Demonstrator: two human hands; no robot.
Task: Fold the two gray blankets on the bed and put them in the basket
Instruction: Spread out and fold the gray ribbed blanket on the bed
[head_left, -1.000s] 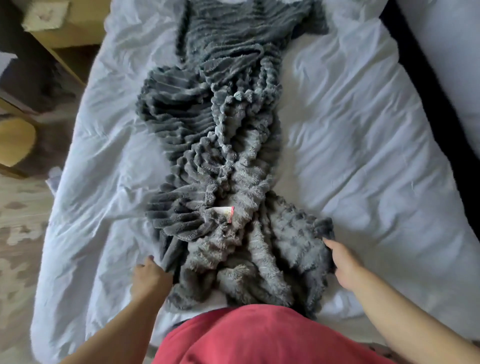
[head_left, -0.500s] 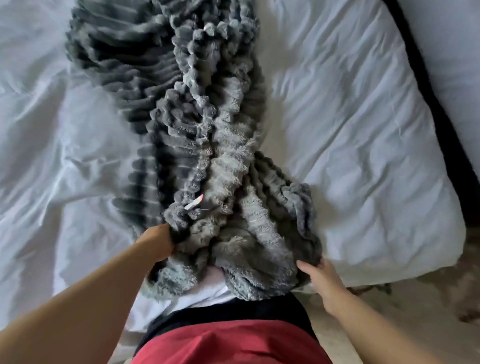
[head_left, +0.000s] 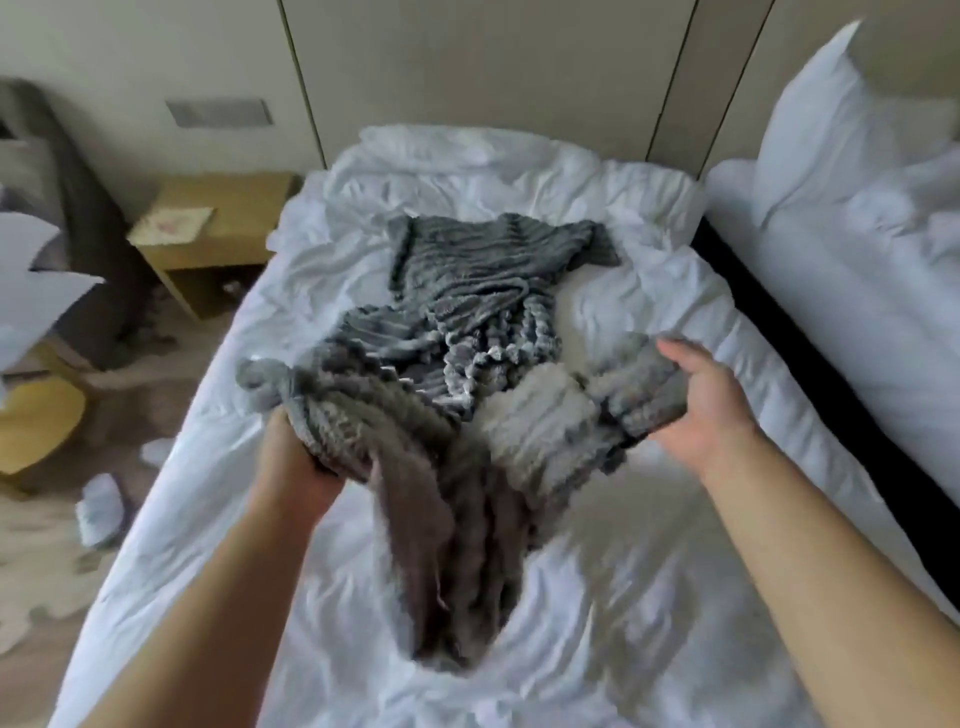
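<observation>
Item: gray blanket, ribbed plush, near end lifted off the bed, far end bunched on the sheet. Left hand closed on one near corner; right hand closed on the other. Second blanket not distinguishable; basket unseen. Handling note: draw corners apart, shake flat, match edges before folding.

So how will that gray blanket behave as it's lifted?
Probably floppy: the gray blanket sags between the left hand and right hand. Its plush ribs likely give a secure grip. The far end trailing on the bed may drag.
</observation>
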